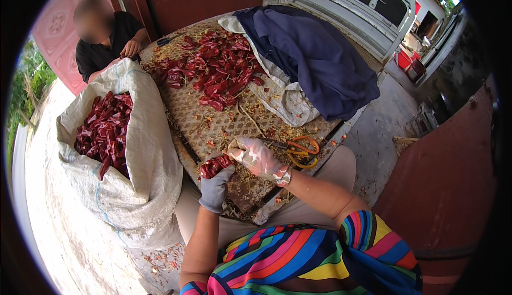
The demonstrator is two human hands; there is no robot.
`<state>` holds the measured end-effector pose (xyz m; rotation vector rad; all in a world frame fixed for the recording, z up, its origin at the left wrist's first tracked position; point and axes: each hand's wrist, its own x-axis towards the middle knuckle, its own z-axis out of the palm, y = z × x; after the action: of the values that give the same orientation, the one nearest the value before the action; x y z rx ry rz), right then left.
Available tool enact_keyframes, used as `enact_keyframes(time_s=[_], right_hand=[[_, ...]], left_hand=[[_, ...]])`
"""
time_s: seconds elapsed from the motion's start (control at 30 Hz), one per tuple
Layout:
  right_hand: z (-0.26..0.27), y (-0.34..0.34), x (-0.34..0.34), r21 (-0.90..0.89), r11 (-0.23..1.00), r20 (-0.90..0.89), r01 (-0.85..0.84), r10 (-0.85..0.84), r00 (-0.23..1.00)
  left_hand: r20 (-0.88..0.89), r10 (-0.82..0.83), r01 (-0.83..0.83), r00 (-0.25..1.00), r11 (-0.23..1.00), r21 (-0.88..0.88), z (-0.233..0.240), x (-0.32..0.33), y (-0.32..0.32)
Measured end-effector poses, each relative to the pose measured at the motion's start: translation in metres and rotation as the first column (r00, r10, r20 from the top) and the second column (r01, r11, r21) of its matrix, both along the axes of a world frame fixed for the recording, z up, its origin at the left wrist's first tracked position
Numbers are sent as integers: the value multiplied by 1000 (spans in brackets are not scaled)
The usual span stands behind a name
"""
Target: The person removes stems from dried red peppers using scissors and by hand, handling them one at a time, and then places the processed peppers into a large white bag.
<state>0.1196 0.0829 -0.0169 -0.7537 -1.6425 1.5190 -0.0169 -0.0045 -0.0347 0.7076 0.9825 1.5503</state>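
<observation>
My left hand [214,191], in a grey work glove, is closed around several dried red chili peppers [216,166]. Touching the right end of that bunch are the pinched fingertips of my right hand [253,157], which wears a camouflage-patterned glove. Whether a stem or a pod sits between those fingertips is hidden. Scissors [302,149] with orange and yellow handles lie on the metal truck bed just right of my right hand. Farther back, a loose heap of dried red chilies [216,69] is spread over the bed [186,113], among scattered seeds and stem bits.
A white woven sack [156,175] full of dried chilies [106,131] stands at the left. Dark blue cloth [308,59] covers a pale woven sack [286,103] at the back right. A person [108,43] sits behind the sack. A metal truck gate [360,19] stands behind.
</observation>
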Motion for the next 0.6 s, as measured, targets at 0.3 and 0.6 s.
enact_keyframes(time_s=[0.3, 0.6], right_hand=[[15, 22, 11, -505, 863, -111, -20, -42, 993], [13, 93, 14, 532, 846, 712, -43, -419, 564]], left_hand=[[290, 29, -28, 957, 1000, -8, -11, 6, -7], [497, -69, -3, 865, 990, 142, 6, -1, -5]])
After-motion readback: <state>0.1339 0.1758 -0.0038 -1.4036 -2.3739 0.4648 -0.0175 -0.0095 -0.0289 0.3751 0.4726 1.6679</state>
